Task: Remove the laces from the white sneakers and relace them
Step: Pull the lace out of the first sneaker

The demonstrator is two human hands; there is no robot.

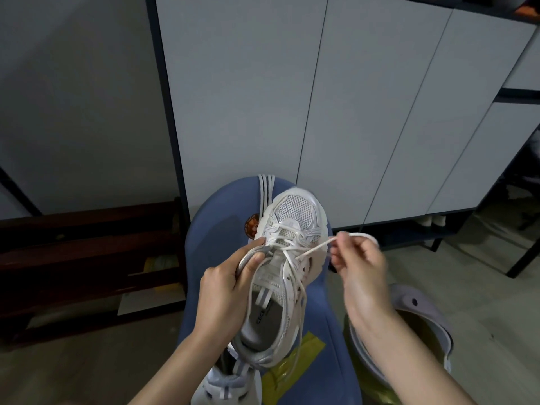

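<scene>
Left hand grips the white sneaker at its tongue edge. Right hand pinches the lace beside the eyelets. Recommend steady, straight pulls, sneaker braced.

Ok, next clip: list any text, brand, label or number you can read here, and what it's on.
"CECE...", cut off: printed on the insole of the held white sneaker.
Tongue label: print too small to read.
Round orange sticker on the blue chair: blurred, partly hidden, unreadable.
</scene>
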